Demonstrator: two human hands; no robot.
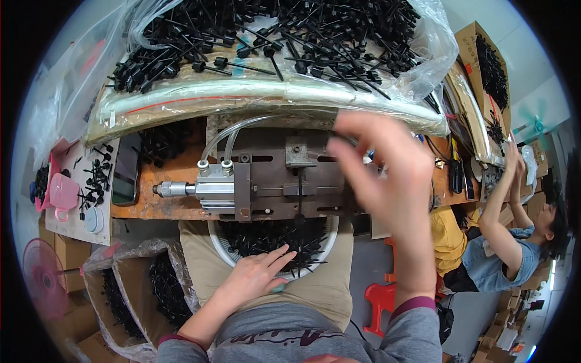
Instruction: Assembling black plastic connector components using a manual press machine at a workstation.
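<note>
My left hand rests with fingers stretched out over black stemmed plastic parts in a round white basin on my lap. A small green patch shows by its thumb. My right hand is raised over the right side of a metal pneumatic fixture. Motion smears its fingers, so I cannot make out whether anything is between them. The fixture has a silver cylinder and a small steel block. A dark stem sits in the fixture's middle, below that block.
A large heap of black parts lies in clear plastic beyond the fixture. Left are a pink cup, a phone and lined boxes of parts. A red stool and a co-worker are at right.
</note>
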